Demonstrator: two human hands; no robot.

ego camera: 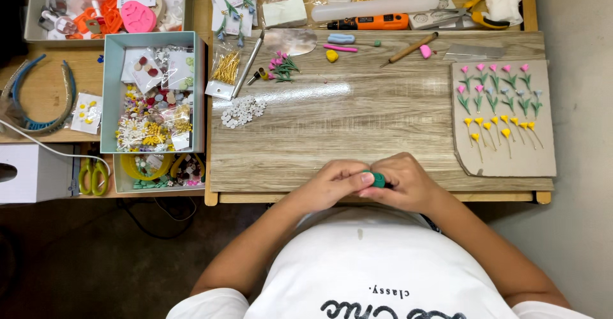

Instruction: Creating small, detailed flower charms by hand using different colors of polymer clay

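My left hand [333, 183] and my right hand [408, 182] meet at the near edge of the wooden work board [357, 121]. Together they pinch a small green lump of clay [379, 179] between the fingertips. Only a little of the green shows between the fingers. At the right lies a grey cardboard sheet [504, 153] bearing rows of tiny clay flowers in pink, grey-blue and yellow with green stems.
Along the board's far edge lie a white roller [377, 6], an orange tool [373, 22], a metal blade [290, 40], small clay bits and pink-green flowers [281, 68]. White clay flowers [242, 111] sit at the left. A teal box [153, 92] of small parts stands to the left.
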